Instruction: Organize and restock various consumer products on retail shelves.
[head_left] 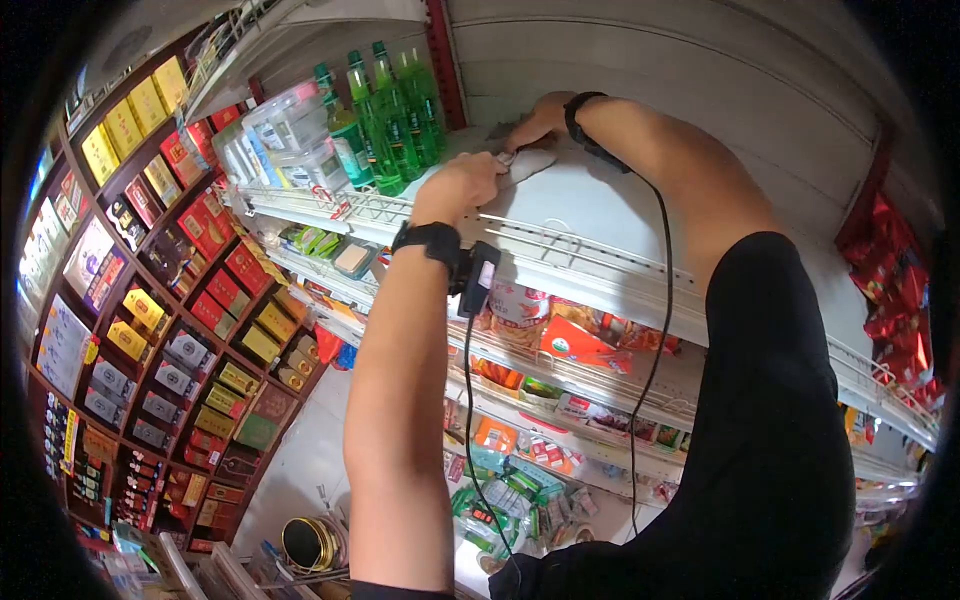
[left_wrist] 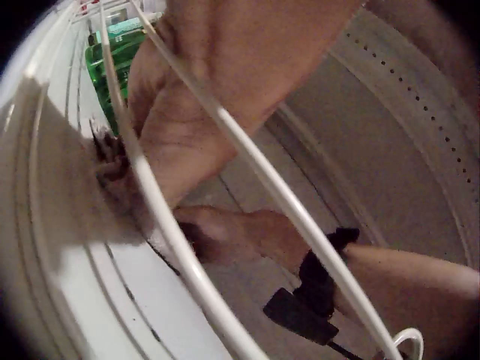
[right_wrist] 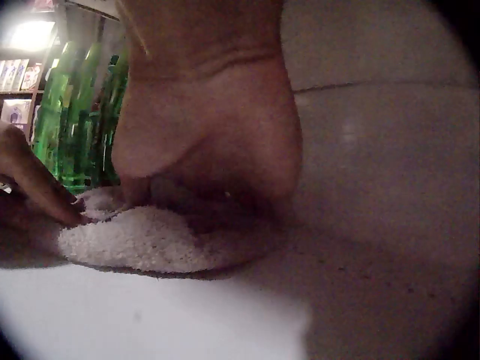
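Note:
A pale, fuzzy cloth [right_wrist: 142,241] lies bunched on the white upper shelf, close to the back panel. My left hand [head_left: 462,187] reaches in from the front edge, and its fingers pinch the near side of the cloth. From the other side my right hand [head_left: 540,120] bends down over the cloth and grips it; its fingertips are hidden under the palm in the right wrist view. In the left wrist view both hands meet low over the shelf, behind white wire bars. Green bottles [head_left: 388,125] stand just left of the hands.
Clear plastic boxes [head_left: 290,125] stand left of the bottles. A wire rail [head_left: 560,240] runs along the shelf's front edge. Packaged goods [head_left: 585,345] fill lower shelves, red packets [head_left: 900,290] hang at right, and a boxed-goods cabinet [head_left: 170,300] stands left. Cables trail from both wrists.

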